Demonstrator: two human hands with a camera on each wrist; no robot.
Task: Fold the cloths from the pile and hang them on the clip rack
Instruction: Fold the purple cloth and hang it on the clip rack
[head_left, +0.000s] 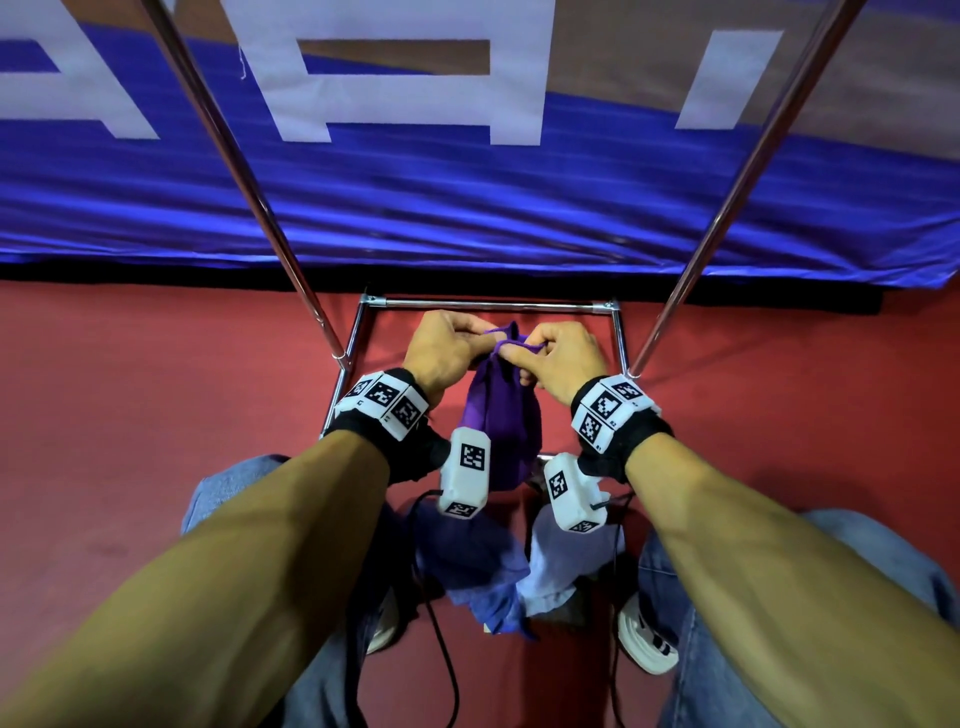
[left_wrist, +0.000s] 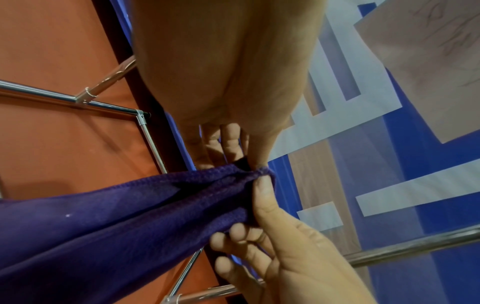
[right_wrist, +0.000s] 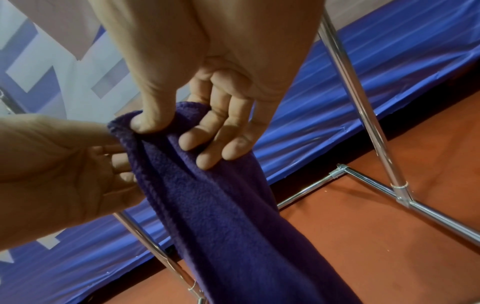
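A purple fleece cloth hangs bunched from both hands in front of me. My left hand pinches its top edge, and my right hand pinches the same edge close beside it. In the left wrist view the left hand grips the cloth at its upper rim, with the right hand just below. In the right wrist view the right thumb and fingers clamp the cloth. A pile of bluish and pale cloths lies on the floor between my feet. No clips are in view.
Two slanted chrome poles of the rack rise on either side of the hands. Its base frame stands on the red floor. A blue banner hangs behind. Black cables trail by my shoes.
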